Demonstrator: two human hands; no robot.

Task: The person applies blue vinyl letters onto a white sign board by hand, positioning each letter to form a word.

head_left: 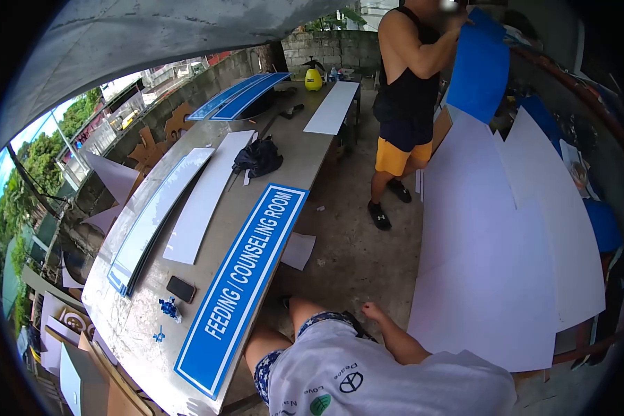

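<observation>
My right hand (373, 311) hangs low beside my body with its fingers curled, and no object shows in it. My left hand is out of view. Closest to me on the table lies a blue sign (222, 326) with white letters reading "FEEDING / COUNSELING ROOM". Left of it rest a dark phone (181, 289) and a crumpled blue-and-white scrap (170, 310), with a smaller blue scrap (159, 333) below. A white panel (202, 204) and a stack of glossy white panels (161, 216) lie farther along, near a black plastic bag (258, 157).
Another person (409, 90) stands across the aisle, holding up a blue sheet (480, 66). Large white boards (485, 256) fill the right side. Blue panels (249, 96), a white strip (333, 107) and a yellow sprayer (313, 78) sit at the far end. A white sheet (299, 250) lies beside the table.
</observation>
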